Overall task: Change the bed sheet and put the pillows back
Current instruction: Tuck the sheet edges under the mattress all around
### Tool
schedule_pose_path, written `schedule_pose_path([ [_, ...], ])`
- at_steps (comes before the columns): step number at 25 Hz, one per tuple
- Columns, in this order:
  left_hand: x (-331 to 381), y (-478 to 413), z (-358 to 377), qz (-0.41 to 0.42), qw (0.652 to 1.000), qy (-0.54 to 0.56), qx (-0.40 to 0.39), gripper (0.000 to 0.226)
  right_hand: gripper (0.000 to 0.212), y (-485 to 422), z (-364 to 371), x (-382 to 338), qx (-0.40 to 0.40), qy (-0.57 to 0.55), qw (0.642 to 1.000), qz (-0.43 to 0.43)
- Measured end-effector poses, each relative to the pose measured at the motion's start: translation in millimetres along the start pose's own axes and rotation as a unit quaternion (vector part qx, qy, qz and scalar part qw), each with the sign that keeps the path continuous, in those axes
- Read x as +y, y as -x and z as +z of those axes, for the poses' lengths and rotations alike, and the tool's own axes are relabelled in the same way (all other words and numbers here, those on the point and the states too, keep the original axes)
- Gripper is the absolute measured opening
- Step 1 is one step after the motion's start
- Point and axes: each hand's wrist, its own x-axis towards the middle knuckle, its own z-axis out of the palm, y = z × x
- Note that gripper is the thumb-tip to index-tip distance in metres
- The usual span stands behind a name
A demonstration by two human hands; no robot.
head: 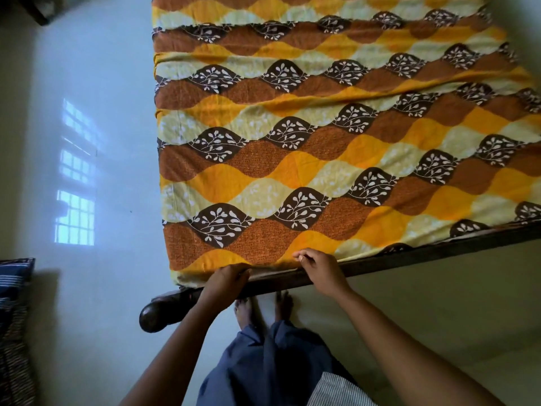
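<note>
Along the lower middle of the frame, both hands work the near edge of the bed. The left hand (229, 279) has its fingers curled over the hem of the sheet (322, 142), just by the lower left corner of the mattress. The right hand (320, 271), close beside it, pinches the cloth between thumb and bent fingers above the dark wooden rail (424, 256). The orange, yellow and brown sheet covers the whole mattress, filling the upper right of the frame, with one long fold (351, 96) running across it.

This looks like the tucking step: the sheet is spread and its near edge is being secured. Next, the hem likely needs pushing down between mattress and rail, working rightwards, and the fold pulled flat. No pillow is clearly in view; a striped cloth (13, 288) lies at the lower left on the floor (102, 68).
</note>
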Motion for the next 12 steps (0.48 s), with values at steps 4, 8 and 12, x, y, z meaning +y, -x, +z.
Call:
schedule_pose_path([
  [4,49,-3,12,0.029,0.999,0.025,0.006,0.027,0.022,20,-43,16,0.078,-0.011,0.997,-0.025],
  [8,116,-37,38,0.082,0.997,-0.007,-0.013,0.028,0.024,15,-101,51,0.103,0.009,0.993,-0.055],
  [12,199,-87,71,0.086,0.996,-0.027,-0.011,0.03,0.021,-6,-175,98,0.088,0.027,0.993,-0.072],
])
